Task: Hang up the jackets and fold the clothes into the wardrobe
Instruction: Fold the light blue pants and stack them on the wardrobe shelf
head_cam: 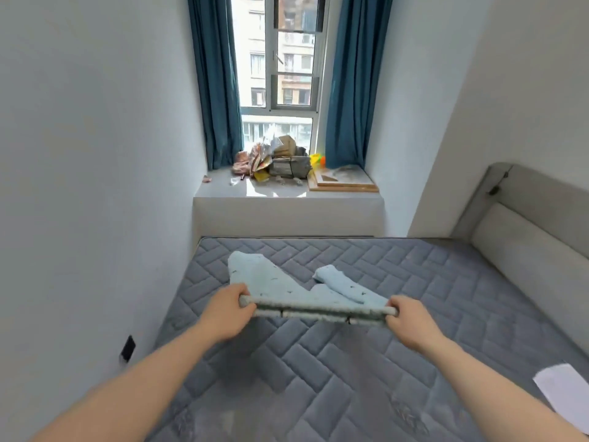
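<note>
Low on the left wall, a dark socket plate. Far end of the room: window between two teal curtains, and on the sill ledge a heap of crumpled bags and boxes, with a flat wooden frame at the ledge's right corner. Bare grey quilted mattress fills the foreground, nothing lying between the person and the garment; padded grey headboard along its right edge; a white sheet near the mattress's right front edge. Light blue garment, small dark print, spread toward the mattress's far left corner, its near banded edge lifted clear of the surface and pulled taut, its far parts lying on the mattress, one piece folded over on the right. Left hand: forearm extended, fingers curled, gripping the left end of the band. Right hand: forearm extended, fingers curled, gripping the right end, level with the other.
</note>
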`<state>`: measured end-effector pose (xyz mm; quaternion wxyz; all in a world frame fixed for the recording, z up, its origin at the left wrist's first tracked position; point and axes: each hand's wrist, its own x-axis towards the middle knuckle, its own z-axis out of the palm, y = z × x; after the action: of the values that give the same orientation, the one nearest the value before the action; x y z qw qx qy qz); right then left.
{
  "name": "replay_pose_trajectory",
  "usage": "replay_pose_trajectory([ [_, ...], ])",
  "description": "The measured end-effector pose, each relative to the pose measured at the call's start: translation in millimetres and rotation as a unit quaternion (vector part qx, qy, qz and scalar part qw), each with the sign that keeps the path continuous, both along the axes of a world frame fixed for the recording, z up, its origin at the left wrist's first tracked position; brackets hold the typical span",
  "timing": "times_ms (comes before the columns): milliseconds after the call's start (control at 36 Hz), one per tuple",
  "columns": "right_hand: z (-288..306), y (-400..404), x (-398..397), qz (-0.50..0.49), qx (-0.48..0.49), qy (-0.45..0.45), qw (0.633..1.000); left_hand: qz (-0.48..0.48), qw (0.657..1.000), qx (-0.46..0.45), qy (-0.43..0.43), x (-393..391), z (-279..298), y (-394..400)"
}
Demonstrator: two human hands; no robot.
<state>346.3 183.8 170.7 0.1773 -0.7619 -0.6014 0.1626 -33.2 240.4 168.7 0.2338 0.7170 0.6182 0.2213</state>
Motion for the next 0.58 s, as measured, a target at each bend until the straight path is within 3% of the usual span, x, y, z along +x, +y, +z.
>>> replay_pose_trajectory([
  [278, -230, -120, -26, 0.036, -0.295, 0.005, 0.955, -0.015, 0.958, -0.273, 0.082, -19, -234, -129],
  [583, -394, -226, -42, 0.02, -0.396, -0.002, 0.918, 0.029, 0.9, -0.422, 0.106, -21, -398, -232],
])
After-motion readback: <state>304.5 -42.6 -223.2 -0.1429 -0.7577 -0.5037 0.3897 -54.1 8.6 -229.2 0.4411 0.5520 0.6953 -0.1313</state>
